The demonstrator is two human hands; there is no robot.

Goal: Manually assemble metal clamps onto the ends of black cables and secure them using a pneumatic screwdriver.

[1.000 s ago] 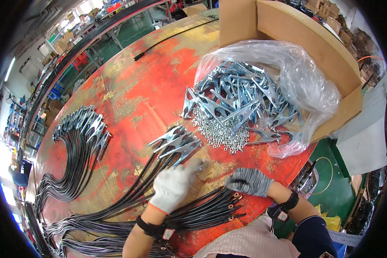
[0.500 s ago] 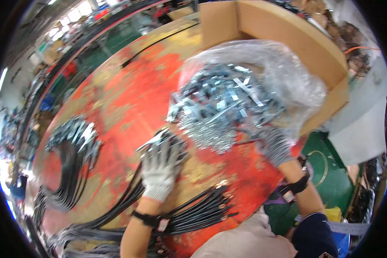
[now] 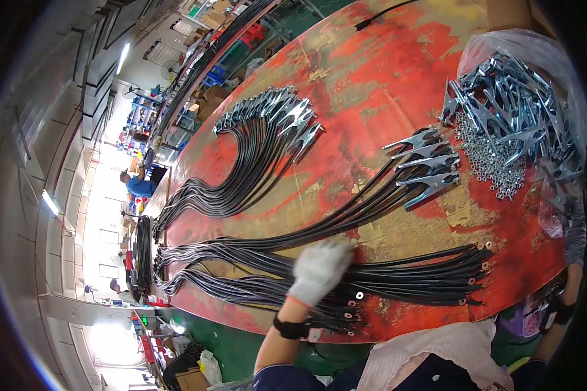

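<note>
Left hand (image 3: 321,268) has moved down from the clamps, its grip now pressed flat on the black cables (image 3: 398,277) at lower centre of the bench (image 3: 372,78). Right hand (image 3: 571,225) sits at the right edge by the clamp pile (image 3: 515,111); its grip cannot be judged.

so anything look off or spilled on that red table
Mildly. Small silvery washers or nuts lie loose in a heap on the table, spilling from under the pile of metal clamps on clear plastic. The table's red paint is worn to bare yellowish patches. The black cables under the left hand lie orderly.
</note>
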